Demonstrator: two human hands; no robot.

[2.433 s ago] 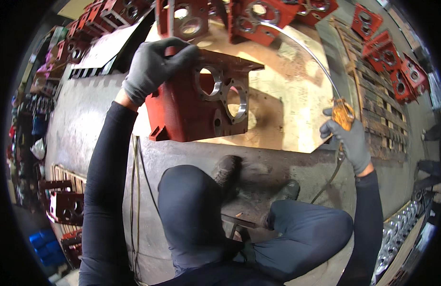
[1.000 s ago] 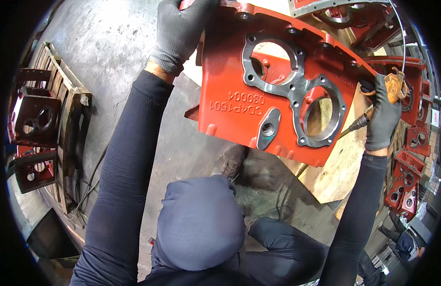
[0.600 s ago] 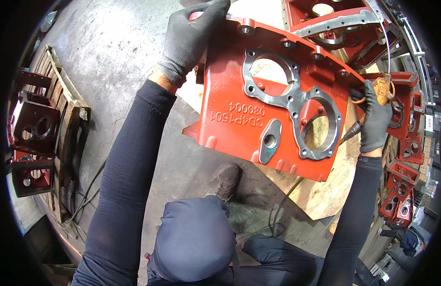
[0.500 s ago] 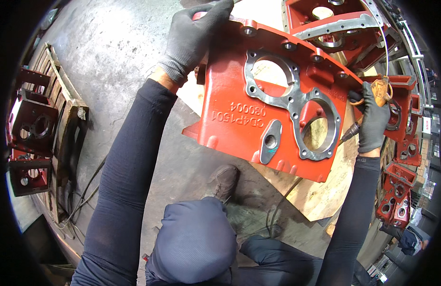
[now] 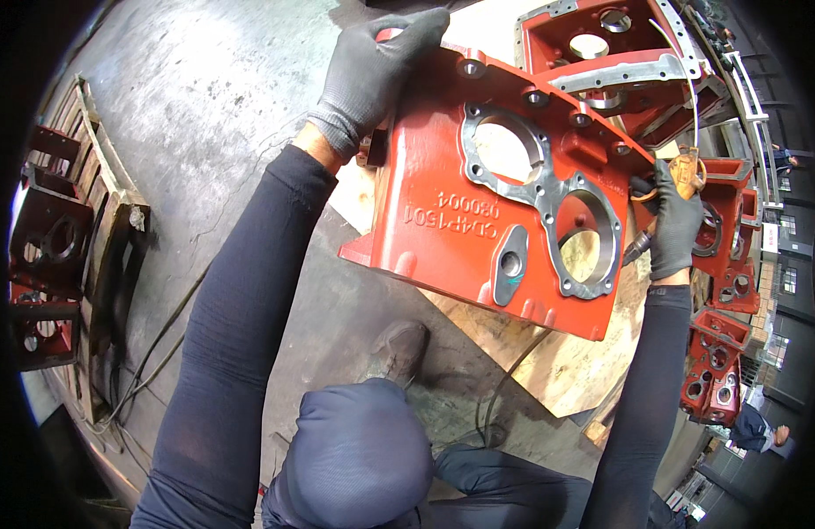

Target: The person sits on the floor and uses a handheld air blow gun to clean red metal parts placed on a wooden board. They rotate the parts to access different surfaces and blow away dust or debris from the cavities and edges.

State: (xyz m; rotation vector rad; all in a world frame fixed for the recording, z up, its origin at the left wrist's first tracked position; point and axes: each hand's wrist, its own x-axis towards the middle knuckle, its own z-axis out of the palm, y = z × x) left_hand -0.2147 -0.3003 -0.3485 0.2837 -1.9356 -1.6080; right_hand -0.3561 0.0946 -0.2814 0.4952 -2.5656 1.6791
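Note:
A large red cast-metal housing [image 5: 442,212] with machined grey flanges and round bores stands on a wooden board [image 5: 548,361]. My left hand [image 5: 376,70], in a grey glove, grips its upper left edge. My right hand [image 5: 676,225], also gloved, is at the housing's right side and holds an orange-handled air tool [image 5: 685,172] with a thin curved hose rising from it. My knee [image 5: 359,458] in dark trousers and my shoe [image 5: 398,348] show below the housing.
More red housings [image 5: 601,53] stand behind and to the right [image 5: 720,361]. A wooden pallet [image 5: 103,264] with dark red castings [image 5: 50,256] lies at the left on the grey concrete floor [image 5: 196,106]. Cables run across the floor. Another person [image 5: 755,432] is at the far lower right.
The view has closed in on the housing, which fills the middle now. My left hand stays on its top edge; my right hand with the air tool has come up to its right side.

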